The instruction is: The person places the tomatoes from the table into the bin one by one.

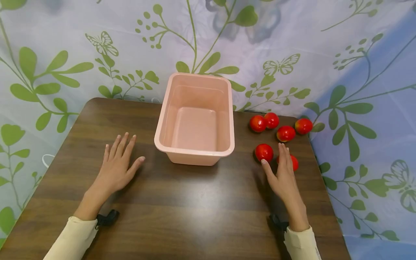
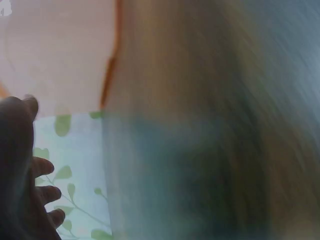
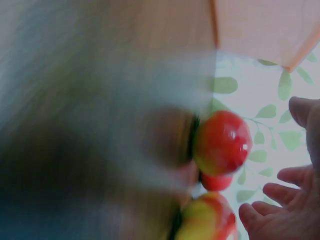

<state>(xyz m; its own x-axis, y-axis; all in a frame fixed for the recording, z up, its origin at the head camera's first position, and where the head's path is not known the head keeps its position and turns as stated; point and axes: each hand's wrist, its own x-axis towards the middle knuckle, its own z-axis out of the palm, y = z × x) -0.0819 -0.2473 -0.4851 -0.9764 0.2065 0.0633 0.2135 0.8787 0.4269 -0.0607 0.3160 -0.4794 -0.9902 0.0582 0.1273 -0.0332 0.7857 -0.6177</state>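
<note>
A deep pink plastic basin (image 1: 195, 159) stands at the back middle of the wooden table. To its right lie several glossy red round fruits (image 1: 264, 152) with yellow-green patches. My right hand (image 1: 285, 182) is nearest to them, fingers extended and holding nothing; it partly covers one fruit (image 1: 294, 163) in the head view. In the right wrist view, fruits (image 3: 222, 142) show beside the fingers (image 3: 282, 194). My left hand (image 1: 113, 169), also holding nothing, is left of the basin with fingers spread. The left wrist view has its fingers (image 2: 47, 194) at the left edge.
The brown wooden table (image 1: 201, 216) backs onto a white cloth (image 1: 123, 36) with green leaves and butterflies. At the right edge the cloth (image 1: 373, 144) meets the table beside the fruits. Dark straps (image 1: 107, 218) circle both wrists.
</note>
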